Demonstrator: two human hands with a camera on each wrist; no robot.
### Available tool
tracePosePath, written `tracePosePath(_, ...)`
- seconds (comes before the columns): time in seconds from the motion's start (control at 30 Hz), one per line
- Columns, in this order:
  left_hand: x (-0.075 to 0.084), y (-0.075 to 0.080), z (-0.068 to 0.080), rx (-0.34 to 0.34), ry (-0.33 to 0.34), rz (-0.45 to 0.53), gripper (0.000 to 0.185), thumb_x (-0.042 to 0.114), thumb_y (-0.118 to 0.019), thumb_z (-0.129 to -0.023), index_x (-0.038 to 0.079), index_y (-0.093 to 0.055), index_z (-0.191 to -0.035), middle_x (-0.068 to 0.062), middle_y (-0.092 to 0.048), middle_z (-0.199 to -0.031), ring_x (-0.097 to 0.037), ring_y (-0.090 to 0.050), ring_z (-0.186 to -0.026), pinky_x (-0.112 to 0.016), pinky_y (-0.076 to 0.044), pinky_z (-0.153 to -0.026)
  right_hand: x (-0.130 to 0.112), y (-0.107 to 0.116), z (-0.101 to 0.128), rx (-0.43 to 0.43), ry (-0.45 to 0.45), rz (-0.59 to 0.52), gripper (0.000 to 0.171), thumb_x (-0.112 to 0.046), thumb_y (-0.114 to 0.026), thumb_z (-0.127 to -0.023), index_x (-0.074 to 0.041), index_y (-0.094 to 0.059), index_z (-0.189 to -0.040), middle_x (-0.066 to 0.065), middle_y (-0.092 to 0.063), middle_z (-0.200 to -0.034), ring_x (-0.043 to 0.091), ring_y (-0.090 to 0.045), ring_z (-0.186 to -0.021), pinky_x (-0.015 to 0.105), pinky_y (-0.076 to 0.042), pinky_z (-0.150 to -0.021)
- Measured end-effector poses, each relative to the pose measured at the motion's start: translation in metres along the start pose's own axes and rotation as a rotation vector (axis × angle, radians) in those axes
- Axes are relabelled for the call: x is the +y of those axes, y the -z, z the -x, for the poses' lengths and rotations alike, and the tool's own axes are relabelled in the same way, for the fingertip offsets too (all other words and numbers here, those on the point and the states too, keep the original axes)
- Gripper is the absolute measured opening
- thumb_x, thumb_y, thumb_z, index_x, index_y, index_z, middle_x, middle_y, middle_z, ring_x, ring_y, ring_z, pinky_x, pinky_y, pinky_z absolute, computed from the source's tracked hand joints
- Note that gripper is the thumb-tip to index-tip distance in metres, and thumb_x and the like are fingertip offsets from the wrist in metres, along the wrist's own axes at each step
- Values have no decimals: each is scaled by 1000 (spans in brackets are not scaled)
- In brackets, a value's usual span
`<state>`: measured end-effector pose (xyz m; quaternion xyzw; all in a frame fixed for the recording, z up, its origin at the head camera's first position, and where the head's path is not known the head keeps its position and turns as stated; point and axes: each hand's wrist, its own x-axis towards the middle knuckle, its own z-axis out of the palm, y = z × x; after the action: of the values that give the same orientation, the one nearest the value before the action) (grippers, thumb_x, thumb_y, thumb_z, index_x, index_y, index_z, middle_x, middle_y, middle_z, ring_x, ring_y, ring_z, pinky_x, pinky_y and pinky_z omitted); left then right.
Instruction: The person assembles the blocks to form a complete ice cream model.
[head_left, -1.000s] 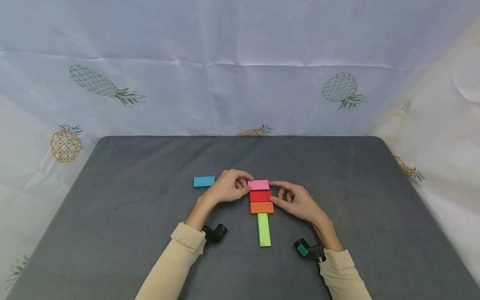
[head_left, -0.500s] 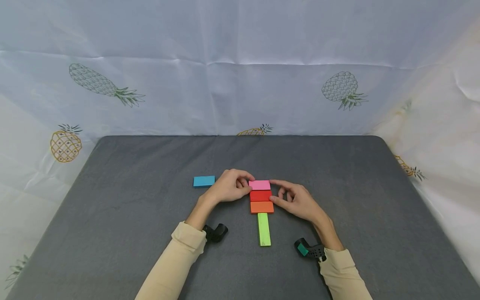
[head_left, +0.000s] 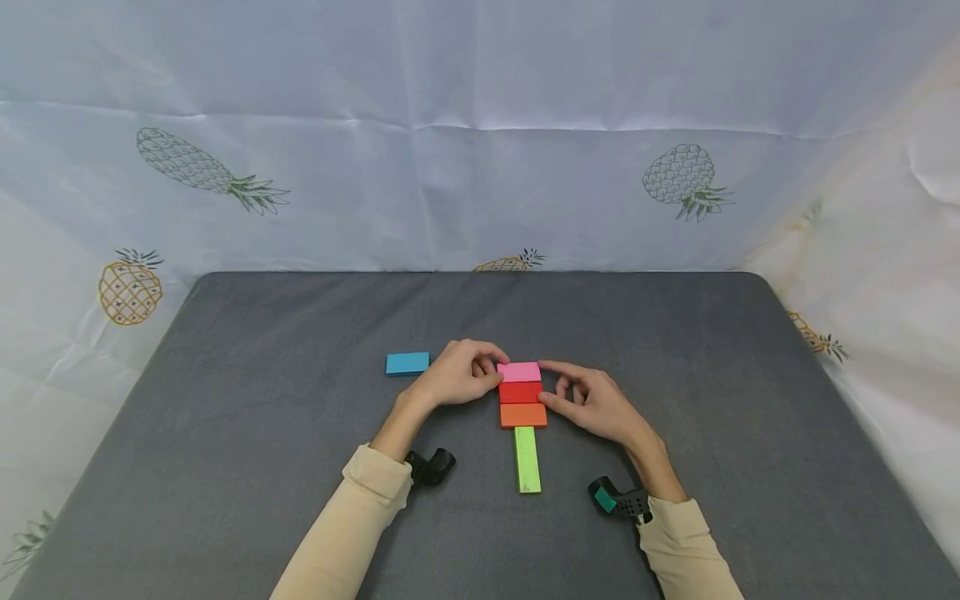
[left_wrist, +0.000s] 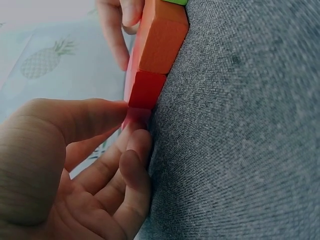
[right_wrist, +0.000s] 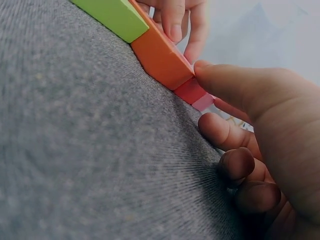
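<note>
In the head view, a pink block (head_left: 519, 372), a red block (head_left: 521, 392) and an orange block (head_left: 523, 416) lie flat, long sides together. A lime green block (head_left: 527, 460) extends lengthwise toward the person from the orange one. My left hand (head_left: 459, 372) holds the pink block's left end between thumb and index finger; its other fingers curl beneath. On the opposite side, my right hand (head_left: 591, 402) touches the pink block's right end with an extended index finger. Its thumb rests at the red block's right edge. The left wrist view shows the pink block (left_wrist: 137, 116) partly covered by fingers.
A blue block (head_left: 407, 364) lies apart, just left of the left hand. The grey cloth-covered table (head_left: 247, 467) meets a pale pineapple-print curtain (head_left: 450, 192) at the back. Black wrist cameras sit close above the table on both sides.
The pink block has shifted slightly right, coming nearly in line with the red one. Both hands stay almost where they were.
</note>
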<state>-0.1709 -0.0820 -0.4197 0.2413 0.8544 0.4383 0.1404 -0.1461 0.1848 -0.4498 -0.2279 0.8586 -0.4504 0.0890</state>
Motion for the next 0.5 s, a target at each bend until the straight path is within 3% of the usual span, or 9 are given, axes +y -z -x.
tracePosePath(0.37,-2,1,3,-9,-1,-9,27,9,-65,-97,1,-70,-122,-11,-73,-89,-5,-57,-66,-20,-49,-67,0,-1,-5,22,-43,-26,42,-19,-70,-97,-5,-63,-136,2,-64,-74,2,-36,-44,21,-30,-44)
tracePosePath(0.5,-2,0,2,-14,-6,-10,28,8,-65,-96,1,-70,-122,-11,-73,-89,-5,-57,-66,-19,-49,-67,0,1,-7,11,-58,-45,43,-20,-70,-98,-6,-63,-138,3,-62,-71,4,-40,-42,22,-36,-43)
